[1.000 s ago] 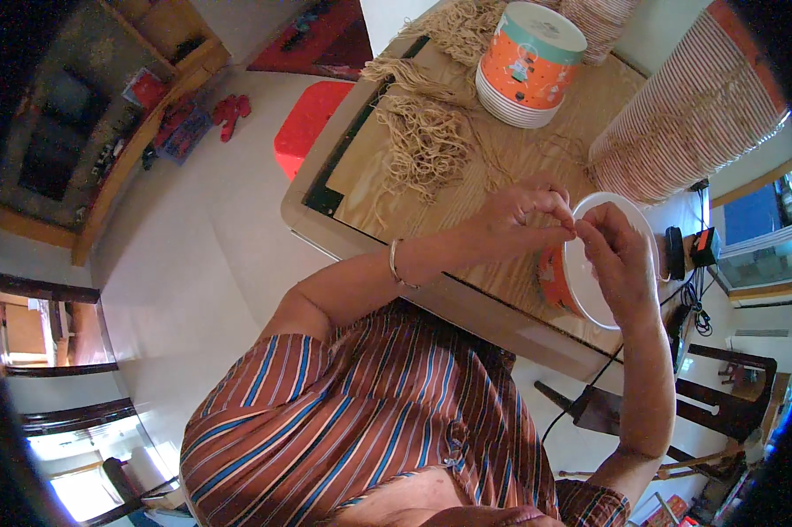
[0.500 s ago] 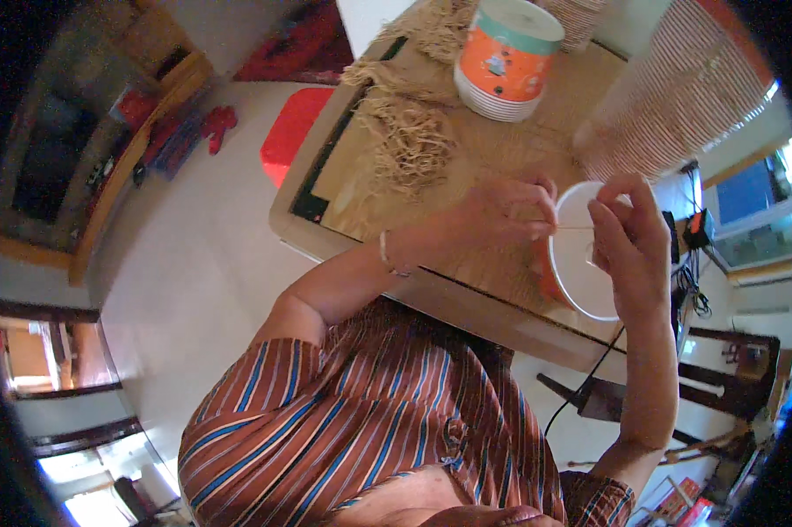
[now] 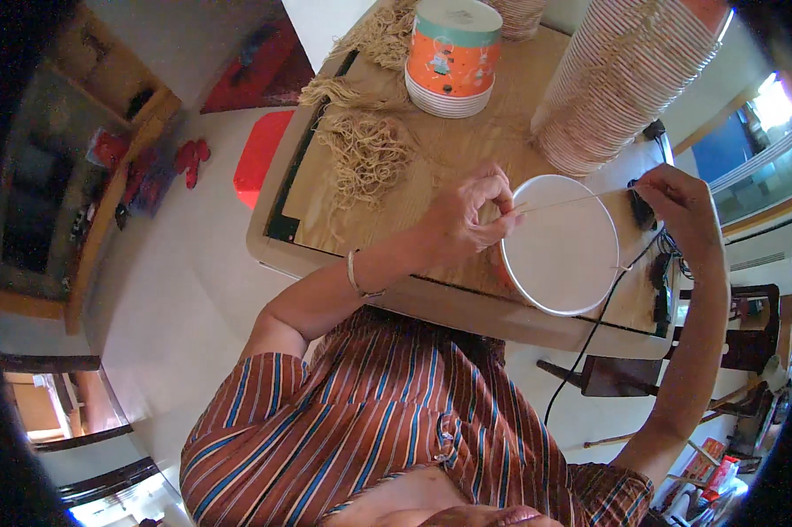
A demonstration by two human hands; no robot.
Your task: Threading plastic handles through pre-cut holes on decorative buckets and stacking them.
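room: pale floor [image 3: 185, 263], wooden shelf unit [image 3: 106, 176] along the left wall, red mat [image 3: 260, 154] on the floor beside the table, dark chair [image 3: 615, 373] and a black cable [image 3: 589, 338] below the table's near edge.
surface: wooden table [image 3: 466, 149] with a pale rim; the work sits at its near right corner.
paper cup in hand: one, orange outside and white inside [image 3: 561, 244], lying on its side, mouth toward the camera, near the table's front edge.
string: one thin pale strand [image 3: 571, 201] stretched taut across the upper part of the cup's mouth, running from hand to hand.
left hand [image 3: 466, 220]: fingers pinched together on the strand's left end, right at the cup's left rim; bangle on the wrist.
right hand [image 3: 677, 206]: fingertips closed on the strand's right end, just past the cup's right rim.
cup stacks: two in view, a short orange-and-teal stack [image 3: 453, 57] at the far side and a tall tilted stack [image 3: 624, 79] at the far right.
string bundles: about three loose tan bunches [image 3: 365, 149] on the table's left part, exact count unclear.
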